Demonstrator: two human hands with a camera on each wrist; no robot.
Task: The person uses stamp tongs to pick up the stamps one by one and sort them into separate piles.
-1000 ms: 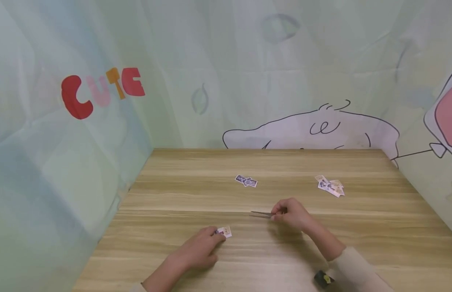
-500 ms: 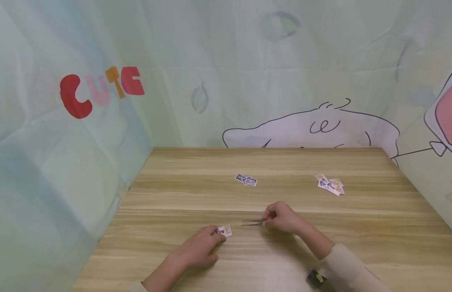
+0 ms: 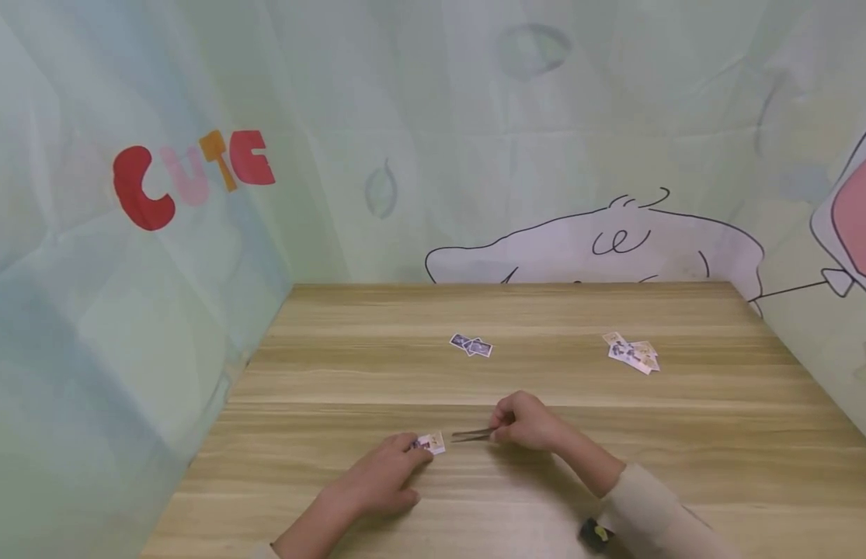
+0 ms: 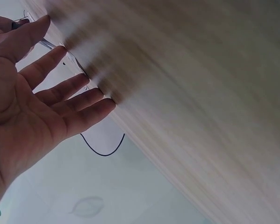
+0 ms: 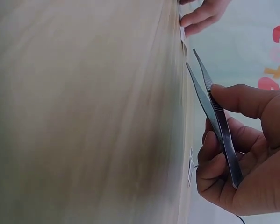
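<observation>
My left hand (image 3: 377, 475) rests on the table with fingertips on small printed paper pieces (image 3: 436, 442), which look like stickers; their right end shows past the fingers. In the left wrist view, that hand's fingers (image 4: 79, 105) are fairly straight and spread at the tabletop. Metal tweezers (image 3: 471, 435) are pinched between thumb and fingers of my right hand (image 3: 533, 425). Their tips point left, a short gap from the papers. The right wrist view shows the two tweezer arms (image 5: 203, 95) spread apart, with nothing between them.
Farther back on the wooden table (image 3: 349, 365) lie overlapping dark-printed pieces (image 3: 472, 345). Another pile of light printed pieces (image 3: 631, 353) lies at the back right. A small black item with a yellow mark (image 3: 595, 536) is near the right sleeve. Printed cloth (image 3: 377, 140) walls the table.
My right hand has moved left and toward me, bringing the tweezers close to the papers. The black item near the sleeve has shifted left. The left hand has stayed in place.
</observation>
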